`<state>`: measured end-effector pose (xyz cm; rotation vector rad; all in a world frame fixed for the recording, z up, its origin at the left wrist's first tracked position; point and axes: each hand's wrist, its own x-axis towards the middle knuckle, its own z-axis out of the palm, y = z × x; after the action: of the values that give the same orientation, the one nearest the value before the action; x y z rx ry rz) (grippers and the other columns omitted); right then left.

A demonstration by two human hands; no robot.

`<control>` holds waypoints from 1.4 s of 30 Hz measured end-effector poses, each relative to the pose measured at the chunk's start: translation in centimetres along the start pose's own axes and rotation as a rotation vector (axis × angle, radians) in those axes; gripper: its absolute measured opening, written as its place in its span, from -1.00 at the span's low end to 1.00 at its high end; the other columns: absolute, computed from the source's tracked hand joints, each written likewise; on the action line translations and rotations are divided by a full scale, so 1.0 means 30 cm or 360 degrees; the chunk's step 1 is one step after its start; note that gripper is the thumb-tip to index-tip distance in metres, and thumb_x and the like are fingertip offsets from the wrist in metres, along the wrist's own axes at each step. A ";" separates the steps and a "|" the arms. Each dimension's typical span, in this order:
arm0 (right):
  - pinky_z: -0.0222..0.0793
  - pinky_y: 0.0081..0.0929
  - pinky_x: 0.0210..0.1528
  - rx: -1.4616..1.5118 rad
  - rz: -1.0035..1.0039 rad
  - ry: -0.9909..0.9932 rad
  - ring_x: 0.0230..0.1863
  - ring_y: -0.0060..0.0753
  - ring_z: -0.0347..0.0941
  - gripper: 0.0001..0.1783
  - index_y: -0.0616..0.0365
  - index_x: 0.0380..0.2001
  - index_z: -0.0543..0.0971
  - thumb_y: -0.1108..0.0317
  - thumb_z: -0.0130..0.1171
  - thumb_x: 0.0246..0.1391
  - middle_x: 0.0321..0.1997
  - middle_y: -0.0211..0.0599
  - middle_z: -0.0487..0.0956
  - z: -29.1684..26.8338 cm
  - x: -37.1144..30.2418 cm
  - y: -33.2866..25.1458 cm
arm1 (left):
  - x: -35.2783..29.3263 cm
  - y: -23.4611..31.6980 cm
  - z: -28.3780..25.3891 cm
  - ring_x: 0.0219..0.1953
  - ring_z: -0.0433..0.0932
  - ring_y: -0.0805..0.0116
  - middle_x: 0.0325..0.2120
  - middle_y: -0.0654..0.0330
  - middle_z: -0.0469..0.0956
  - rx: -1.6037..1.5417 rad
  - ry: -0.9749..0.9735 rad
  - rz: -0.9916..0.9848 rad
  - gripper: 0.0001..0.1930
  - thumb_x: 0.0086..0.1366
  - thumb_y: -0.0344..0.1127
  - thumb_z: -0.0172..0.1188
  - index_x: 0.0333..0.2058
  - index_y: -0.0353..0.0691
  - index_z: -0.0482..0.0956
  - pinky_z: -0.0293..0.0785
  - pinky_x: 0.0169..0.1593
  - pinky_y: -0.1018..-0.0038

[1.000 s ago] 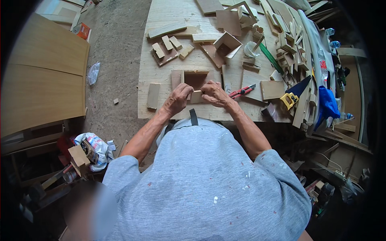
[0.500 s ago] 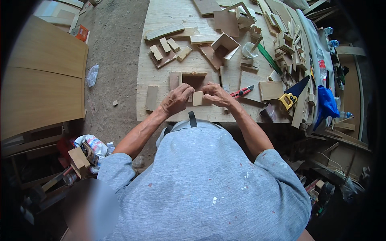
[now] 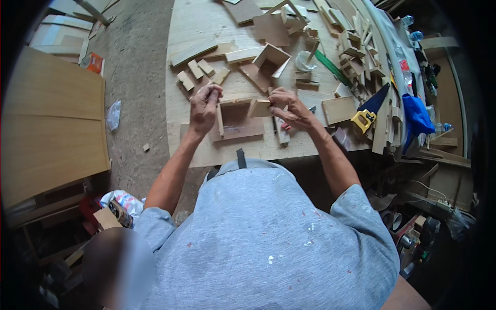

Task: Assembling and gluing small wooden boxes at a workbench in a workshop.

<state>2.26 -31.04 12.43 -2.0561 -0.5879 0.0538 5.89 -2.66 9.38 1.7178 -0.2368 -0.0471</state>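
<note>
Pinched at one end by my right hand [image 3: 292, 109] is a small pale wood block [image 3: 259, 108], held tilted over the right end of a partly built wooden box. That box [image 3: 238, 129] lies at the near side of the bench, with a thin wall at its back and left. My left hand [image 3: 204, 109] is raised beside the box's left wall, its thumb and fingers pressed together; whatever may be between them is too small to make out. Partly hidden below my right hand is a red utility knife [image 3: 285, 125], near a narrow wood strip [image 3: 282, 135].
Small wood blocks [image 3: 196, 69] lie on the bench [image 3: 206, 155] beyond my left hand. Farther back are an open wooden box [image 3: 270, 61] and a clear plastic cup [image 3: 305, 62]. A yellow-handled saw [image 3: 365, 121] and a blue bag [image 3: 417, 116] are at the right, beside stacked offcuts.
My hands have moved apart, the left rising leftward and the right shifting rightward. The wood block has been lifted and tilted in my right hand. The box's near part is uncovered.
</note>
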 end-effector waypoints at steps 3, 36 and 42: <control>0.36 -0.43 0.01 0.0416 0.0414 0.0076 -0.08 -0.36 0.47 -0.71 0.30 -0.12 0.60 0.32 0.21 0.16 -0.14 -0.18 0.56 0.045 -0.105 0.098 | -0.041 0.037 0.072 -0.32 0.48 0.59 -0.39 0.29 0.58 -0.0197 -0.0209 -0.0177 -0.76 0.45 -0.27 0.07 -0.14 -0.33 0.59 0.40 -0.23 0.64; 0.41 -0.40 -0.33 0.0332 0.0679 0.0712 -0.42 -0.41 0.50 -0.74 0.15 -0.17 0.66 0.25 0.10 0.24 -0.40 -0.26 0.61 -0.113 -0.292 0.350 | -0.113 0.099 0.555 -0.19 0.50 0.10 -0.32 0.07 0.53 0.0669 0.0177 0.0237 -0.77 0.06 -0.59 0.32 -0.27 -0.29 0.57 0.43 -0.12 0.28; 0.42 0.01 -0.30 -0.0645 0.1411 0.0351 -0.37 0.24 0.56 -0.70 0.14 -0.24 0.49 0.12 0.12 0.19 -0.50 0.09 0.60 -0.065 -0.380 0.247 | -0.270 0.031 0.461 -0.24 0.50 0.09 -0.33 0.05 0.53 0.0815 0.0070 -0.0020 -0.85 0.13 -0.55 0.24 -0.29 -0.33 0.54 0.40 -0.14 0.28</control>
<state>-4.42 -40.60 5.18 -2.5223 0.5197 0.2354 -4.46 -14.75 7.20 2.2274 -0.2172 0.0466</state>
